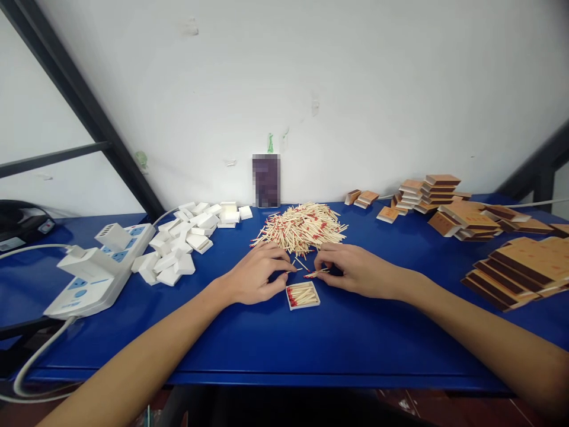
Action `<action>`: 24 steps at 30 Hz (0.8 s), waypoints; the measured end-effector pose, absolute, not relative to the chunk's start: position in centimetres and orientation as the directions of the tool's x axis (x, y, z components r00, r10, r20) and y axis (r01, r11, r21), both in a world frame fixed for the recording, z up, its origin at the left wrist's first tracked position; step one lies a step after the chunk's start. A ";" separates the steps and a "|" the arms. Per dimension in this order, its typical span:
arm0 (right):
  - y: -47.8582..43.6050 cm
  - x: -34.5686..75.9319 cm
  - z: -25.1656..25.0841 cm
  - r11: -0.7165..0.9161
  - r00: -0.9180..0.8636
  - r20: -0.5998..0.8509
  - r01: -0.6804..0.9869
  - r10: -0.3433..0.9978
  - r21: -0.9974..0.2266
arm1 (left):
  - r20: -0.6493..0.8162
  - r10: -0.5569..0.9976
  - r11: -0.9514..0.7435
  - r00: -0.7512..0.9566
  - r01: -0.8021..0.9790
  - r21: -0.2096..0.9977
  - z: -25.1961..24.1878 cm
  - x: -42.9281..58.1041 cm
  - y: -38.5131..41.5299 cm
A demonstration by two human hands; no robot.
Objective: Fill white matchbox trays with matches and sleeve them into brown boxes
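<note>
A small white matchbox tray (303, 295) half filled with red-tipped matches lies on the blue table (275, 338). My left hand (258, 274) rests just left of it, fingers curled and thumb against the tray's edge. My right hand (355, 270) sits to the right, fingers pinched on a few matches (316, 273) just above the tray. A loose pile of matches (302, 228) lies right behind both hands.
A heap of empty white inner trays (186, 240) lies at the back left, beside a white power strip (100, 267) with its cable. Stacks of brown matchbox sleeves (466, 216) fill the right side. A dark object (20, 222) sits far left.
</note>
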State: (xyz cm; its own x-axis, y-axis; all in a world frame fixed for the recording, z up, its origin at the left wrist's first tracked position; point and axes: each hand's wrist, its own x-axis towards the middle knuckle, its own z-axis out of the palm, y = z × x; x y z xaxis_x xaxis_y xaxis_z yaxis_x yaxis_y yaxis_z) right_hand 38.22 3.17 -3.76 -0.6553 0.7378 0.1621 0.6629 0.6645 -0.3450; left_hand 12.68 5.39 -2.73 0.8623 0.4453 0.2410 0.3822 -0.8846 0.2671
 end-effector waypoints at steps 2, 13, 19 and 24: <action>3.1 37.8 -4.0 0.670 -0.656 0.182 0.647 0.732 -0.364 | 0.249 0.448 -0.884 0.859 0.383 0.268 -2.8 12.7 5.5; 3.1 37.6 -4.3 0.662 -0.621 0.233 0.676 0.749 -0.323 | 0.270 0.468 -0.877 0.842 0.404 0.262 -3.3 12.8 5.6; 3.2 37.5 -4.3 0.646 -0.613 0.211 0.687 0.761 -0.334 | 0.266 0.474 -0.867 0.840 0.392 0.307 -3.5 12.7 5.8; 3.1 37.2 -4.6 0.663 -0.625 0.227 0.670 0.747 -0.334 | 0.285 0.471 -0.870 0.835 0.387 0.304 -3.7 12.7 5.9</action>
